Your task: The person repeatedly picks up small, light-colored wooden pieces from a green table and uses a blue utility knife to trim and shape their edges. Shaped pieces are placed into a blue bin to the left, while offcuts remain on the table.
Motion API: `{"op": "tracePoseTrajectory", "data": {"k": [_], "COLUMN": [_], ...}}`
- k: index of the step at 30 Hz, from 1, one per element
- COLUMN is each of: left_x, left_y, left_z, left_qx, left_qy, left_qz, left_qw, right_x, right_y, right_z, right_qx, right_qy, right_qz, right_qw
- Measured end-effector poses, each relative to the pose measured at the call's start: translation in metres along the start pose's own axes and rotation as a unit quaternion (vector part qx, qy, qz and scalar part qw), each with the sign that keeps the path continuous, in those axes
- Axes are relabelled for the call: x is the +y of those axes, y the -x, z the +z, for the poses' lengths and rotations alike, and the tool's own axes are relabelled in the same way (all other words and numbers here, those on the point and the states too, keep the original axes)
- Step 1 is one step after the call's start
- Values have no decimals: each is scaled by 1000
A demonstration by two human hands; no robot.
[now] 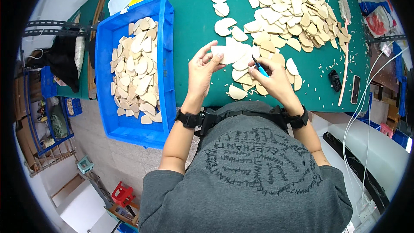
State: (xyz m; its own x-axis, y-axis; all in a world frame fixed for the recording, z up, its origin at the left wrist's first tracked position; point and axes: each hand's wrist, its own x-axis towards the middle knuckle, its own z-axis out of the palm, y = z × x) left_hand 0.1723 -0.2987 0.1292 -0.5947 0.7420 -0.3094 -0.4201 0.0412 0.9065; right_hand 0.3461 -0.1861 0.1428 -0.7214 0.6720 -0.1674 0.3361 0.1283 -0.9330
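My left hand [202, 69] is closed on a flat, pale cream piece [227, 56] with a rounded outline, pinched between thumb and fingers. In my right hand [277, 80] is a small pair of blue-handled cutters [261, 70], its dark tip pointing up and toward the cream piece. Whether the tip touches that piece I cannot tell. Under and around both hands lie loose cream pieces, among them a rounded one [237, 92] near the table's front edge.
A large heap of cream pieces [297, 8] covers the back right of the green table [189, 30]. To the left stands a blue crate [169, 60] holding many more pieces [138, 69]. At right lie a long-handled brush [345, 60], a black object [334, 80] and a phone [355, 89].
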Motion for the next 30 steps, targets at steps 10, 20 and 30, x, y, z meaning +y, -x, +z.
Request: {"op": "tracePoseTrajectory", "data": {"k": [10, 20, 30], "left_x": [27, 25, 25], "left_y": [28, 37, 38], "left_z": [18, 30, 29], "left_qx": [13, 38, 43], "left_qy": [16, -33, 0], "left_qz": [51, 138, 104], "left_qw": [998, 989, 994], "right_x": [-28, -30, -29], "right_y": [-3, -4, -3], "right_z": [3, 6, 6], "right_qx": [1, 37, 39], "right_qy": [-26, 4, 17], "right_qz": [-14, -34, -22], "right_qw": [1000, 999, 999]}}
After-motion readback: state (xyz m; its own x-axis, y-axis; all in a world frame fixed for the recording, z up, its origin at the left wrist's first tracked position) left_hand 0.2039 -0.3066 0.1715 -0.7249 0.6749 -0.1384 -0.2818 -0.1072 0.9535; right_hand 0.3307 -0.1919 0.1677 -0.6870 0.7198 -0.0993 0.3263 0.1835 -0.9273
